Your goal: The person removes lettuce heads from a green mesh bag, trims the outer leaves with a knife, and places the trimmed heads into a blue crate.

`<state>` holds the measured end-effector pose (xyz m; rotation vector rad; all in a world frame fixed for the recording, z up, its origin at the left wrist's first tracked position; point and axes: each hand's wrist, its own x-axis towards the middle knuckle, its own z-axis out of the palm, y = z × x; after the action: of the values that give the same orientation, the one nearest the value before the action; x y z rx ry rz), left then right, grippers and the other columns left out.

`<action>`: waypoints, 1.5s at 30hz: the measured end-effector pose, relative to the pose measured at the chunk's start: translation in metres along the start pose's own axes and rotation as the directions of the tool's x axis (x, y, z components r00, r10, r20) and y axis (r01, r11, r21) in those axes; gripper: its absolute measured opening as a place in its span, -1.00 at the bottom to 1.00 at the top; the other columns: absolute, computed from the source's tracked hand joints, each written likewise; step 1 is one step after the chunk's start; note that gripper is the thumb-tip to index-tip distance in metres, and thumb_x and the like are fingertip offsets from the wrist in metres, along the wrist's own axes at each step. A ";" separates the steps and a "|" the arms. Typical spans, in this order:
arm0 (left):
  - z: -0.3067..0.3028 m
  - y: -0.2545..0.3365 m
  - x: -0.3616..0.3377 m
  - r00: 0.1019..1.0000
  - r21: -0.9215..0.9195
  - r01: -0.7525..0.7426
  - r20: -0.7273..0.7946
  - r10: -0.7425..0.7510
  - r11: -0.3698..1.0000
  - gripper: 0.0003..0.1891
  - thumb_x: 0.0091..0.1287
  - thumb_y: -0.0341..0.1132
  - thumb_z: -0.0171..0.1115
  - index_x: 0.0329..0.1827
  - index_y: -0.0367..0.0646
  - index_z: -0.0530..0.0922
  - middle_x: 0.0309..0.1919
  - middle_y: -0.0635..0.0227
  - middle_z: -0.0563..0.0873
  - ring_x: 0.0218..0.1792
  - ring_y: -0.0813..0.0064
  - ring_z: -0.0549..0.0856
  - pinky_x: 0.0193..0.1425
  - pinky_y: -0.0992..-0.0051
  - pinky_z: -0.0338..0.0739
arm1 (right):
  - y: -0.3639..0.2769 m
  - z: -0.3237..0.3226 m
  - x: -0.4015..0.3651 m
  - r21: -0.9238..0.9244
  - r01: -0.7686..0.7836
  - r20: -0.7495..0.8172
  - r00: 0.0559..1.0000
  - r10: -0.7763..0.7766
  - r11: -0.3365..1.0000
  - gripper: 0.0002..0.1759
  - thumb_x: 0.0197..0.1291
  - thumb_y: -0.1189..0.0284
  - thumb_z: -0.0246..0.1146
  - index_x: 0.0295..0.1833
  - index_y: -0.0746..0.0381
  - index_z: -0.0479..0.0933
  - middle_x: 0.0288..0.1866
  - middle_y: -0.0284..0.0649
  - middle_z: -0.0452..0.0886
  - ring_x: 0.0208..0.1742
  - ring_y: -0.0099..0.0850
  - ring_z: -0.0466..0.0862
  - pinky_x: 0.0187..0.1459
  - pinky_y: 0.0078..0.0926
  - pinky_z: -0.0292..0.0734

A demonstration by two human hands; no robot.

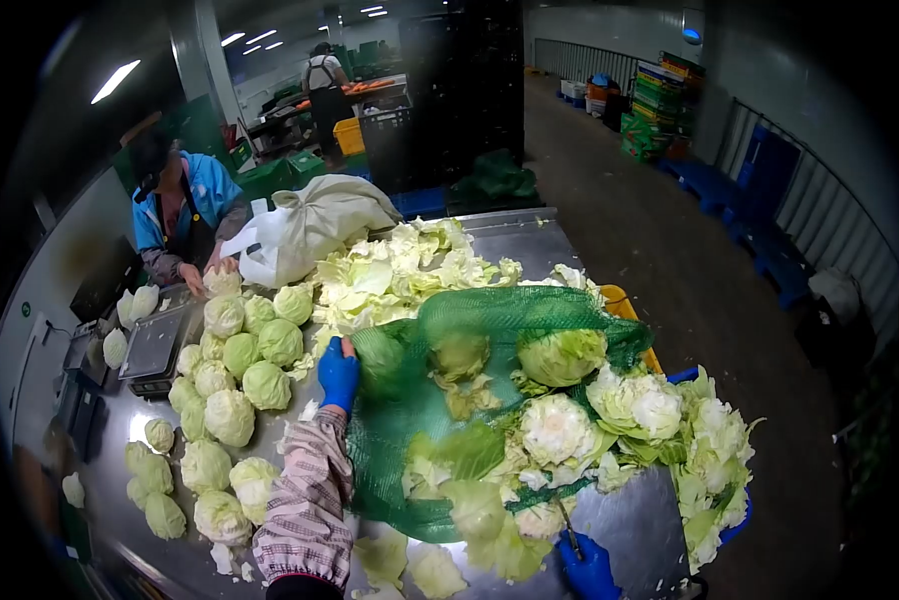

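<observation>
My left hand (340,374), in a blue glove, is closed on the left edge of a green mesh bag (380,455), beside a cabbage (381,362) seen through the net. Low on the right, my right hand (592,568), also gloved in blue, grips a knife (568,520); its blade points up toward a cut cabbage piece (540,520). Inside or against the bag's opening are a whole cabbage (562,357) and a pale trimmed cabbage (555,432). Loose leaves (510,550) lie in front of the bag.
Several trimmed cabbages (232,418) cover the left of the metal table (630,520), near a scale (155,345). Leaf scraps (400,265) and a whitish sack (315,225) lie behind. A co-worker (185,205) handles cabbage at far left. Leaves pile over a blue-rimmed container (738,525).
</observation>
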<state>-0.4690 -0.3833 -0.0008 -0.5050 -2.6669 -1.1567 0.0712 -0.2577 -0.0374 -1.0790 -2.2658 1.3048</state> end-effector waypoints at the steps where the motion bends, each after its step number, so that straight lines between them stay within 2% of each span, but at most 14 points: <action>1: 0.000 0.006 -0.014 0.999 -0.084 -0.050 0.012 0.051 0.995 -0.54 0.36 0.03 0.23 0.11 -0.15 0.56 0.03 -0.02 0.66 0.02 0.00 0.67 0.05 0.23 0.55 | 0.000 0.003 0.000 -0.019 0.018 -0.011 1.000 -0.018 1.000 -0.69 0.33 0.35 0.25 0.06 0.33 0.62 -0.06 0.01 0.71 -0.05 -0.20 0.72 0.04 -0.39 0.59; 9: 0.014 0.018 -0.078 0.803 0.507 -0.596 0.367 0.469 0.623 -0.65 0.11 -0.23 0.30 -0.03 -0.10 0.68 0.43 -0.09 0.35 0.35 -0.34 0.34 0.28 -0.14 0.35 | 0.050 0.018 -0.005 0.453 -0.207 -0.077 0.960 0.270 0.867 -0.76 0.29 0.45 0.29 0.02 0.32 0.62 -0.25 -0.21 0.70 -0.36 -0.47 0.64 -0.26 -0.52 0.60; 11: 0.044 -0.007 -0.071 0.888 0.260 -0.374 -0.178 0.424 0.890 -0.74 0.19 -0.25 0.28 -0.12 -0.17 0.69 0.17 -0.01 0.62 0.17 -0.04 0.58 0.14 0.11 0.49 | 0.044 0.011 0.004 0.452 -0.301 -0.017 0.938 0.346 0.839 -0.83 0.38 0.38 0.23 -0.13 0.29 0.56 -0.44 -0.24 0.67 -0.66 -0.60 0.48 -0.60 -0.60 0.40; 13: 0.017 0.005 -0.068 0.993 -0.245 -0.085 0.063 0.103 0.966 -0.72 0.27 -0.22 0.26 -0.08 -0.21 0.68 0.00 0.12 0.68 0.01 0.15 0.63 0.06 0.25 0.51 | 0.032 0.008 0.003 0.481 -0.345 -0.022 0.914 0.405 0.806 -0.76 0.37 0.33 0.25 -0.28 0.28 0.53 -0.51 -0.25 0.64 -0.67 -0.57 0.49 -0.61 -0.59 0.40; 16: -0.063 0.098 -0.096 0.793 -0.688 0.578 0.600 -0.106 0.439 -0.68 0.37 -0.17 0.24 -0.04 -0.27 0.66 -0.18 0.31 0.73 -0.19 0.40 0.65 -0.06 0.42 0.52 | 0.032 0.006 0.003 0.525 -0.377 0.012 0.900 0.437 0.763 -0.76 0.36 0.30 0.26 -0.24 0.26 0.50 -0.47 -0.20 0.65 -0.67 -0.56 0.48 -0.61 -0.56 0.41; 21: -0.150 0.115 -0.098 0.980 -0.591 0.048 0.184 0.076 0.805 -0.70 0.40 -0.16 0.26 -0.31 -0.27 0.64 -0.48 0.51 0.62 -0.40 0.59 0.54 -0.31 0.52 0.46 | 0.034 0.003 0.004 0.550 -0.345 -0.007 0.909 0.417 0.761 -0.75 0.36 0.28 0.25 -0.23 0.26 0.50 -0.47 -0.18 0.64 -0.67 -0.54 0.49 -0.62 -0.56 0.40; 23: -0.139 0.068 -0.073 0.977 0.269 -0.161 -0.095 0.193 0.950 -0.82 0.29 -0.31 0.30 -0.24 -0.27 0.57 -0.46 0.11 0.64 -0.42 0.09 0.62 -0.28 0.30 0.49 | 0.040 0.003 0.004 0.568 -0.331 0.002 0.916 0.401 0.754 -0.75 0.37 0.27 0.25 -0.23 0.25 0.50 -0.47 -0.20 0.64 -0.67 -0.55 0.48 -0.62 -0.55 0.41; 25: -0.116 0.034 -0.086 0.740 0.574 -0.426 -0.222 0.634 0.699 -0.76 0.23 -0.35 0.30 -0.09 -0.23 0.57 -0.16 0.04 0.68 -0.20 -0.10 0.61 -0.12 0.13 0.50 | 0.036 -0.002 0.001 0.580 -0.342 0.020 0.913 0.406 0.739 -0.73 0.37 0.25 0.24 -0.22 0.25 0.50 -0.46 -0.21 0.64 -0.67 -0.56 0.48 -0.62 -0.55 0.42; 29: -0.069 0.093 -0.180 0.492 0.095 -0.870 0.183 0.851 0.483 -0.49 0.08 -0.30 0.39 0.16 -0.17 0.56 0.16 0.00 0.60 0.10 -0.10 0.58 0.19 0.13 0.49 | 0.039 0.002 0.004 0.590 -0.362 0.045 0.907 0.418 0.722 -0.71 0.39 0.22 0.23 -0.20 0.24 0.49 -0.44 -0.24 0.64 -0.66 -0.56 0.49 -0.62 -0.54 0.44; 34: -0.011 0.116 -0.238 0.786 0.037 -0.609 0.160 0.597 0.792 -0.42 0.05 -0.08 0.44 0.15 -0.11 0.59 0.23 0.12 0.59 0.16 -0.02 0.56 0.26 0.13 0.44 | 0.045 0.000 0.003 0.606 -0.367 0.085 0.912 0.401 0.705 -0.71 0.37 0.24 0.24 -0.02 0.26 0.53 -0.39 -0.24 0.64 -0.63 -0.58 0.48 -0.62 -0.60 0.39; 38: -0.052 0.153 -0.268 0.418 -0.325 -0.720 0.503 0.757 0.614 -0.43 0.02 -0.03 0.46 0.13 0.02 0.62 0.23 0.22 0.60 0.12 0.03 0.57 0.21 0.20 0.44 | 0.051 -0.002 -0.002 0.665 -0.314 0.078 0.931 0.356 0.677 -0.68 0.35 0.23 0.28 -0.07 0.30 0.57 -0.38 -0.25 0.65 -0.64 -0.60 0.46 -0.62 -0.61 0.38; 41: -0.064 0.173 -0.291 0.685 -0.126 -0.689 0.206 0.699 0.713 -0.32 0.03 0.00 0.49 0.20 -0.15 0.56 0.16 0.05 0.62 0.11 -0.03 0.58 0.23 0.11 0.44 | 0.019 -0.013 -0.013 0.578 -0.193 -0.075 0.955 0.287 0.793 -0.67 0.34 0.26 0.30 -0.03 0.34 0.58 -0.31 -0.26 0.68 -0.54 -0.60 0.52 -0.51 -0.60 0.46; 43: -0.039 0.148 -0.320 0.865 -0.320 -0.274 0.330 0.378 0.907 -0.19 0.01 -0.07 0.58 0.29 -0.28 0.44 0.12 0.05 0.63 0.09 0.10 0.63 0.20 0.17 0.51 | 0.005 -0.011 -0.013 0.544 0.035 -0.179 0.981 0.075 0.839 -0.68 0.33 0.35 0.32 0.08 0.34 0.57 -0.21 -0.27 0.67 -0.25 -0.59 0.59 -0.23 -0.58 0.56; 45: -0.014 0.128 -0.348 0.717 -0.542 0.469 0.695 0.058 0.697 -0.15 0.00 -0.12 0.62 0.32 -0.31 0.39 0.12 0.08 0.62 0.09 0.18 0.64 0.18 0.25 0.55 | -0.002 -0.004 -0.006 0.568 0.035 -0.126 0.991 0.044 0.823 -0.66 0.33 0.34 0.32 0.08 0.35 0.55 -0.17 -0.25 0.67 -0.25 -0.55 0.59 -0.23 -0.54 0.56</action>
<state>-0.0978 -0.3926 -0.0117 -0.8646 -2.7768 -2.5315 0.0766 -0.2599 -0.0326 -0.9092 -1.6001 1.7010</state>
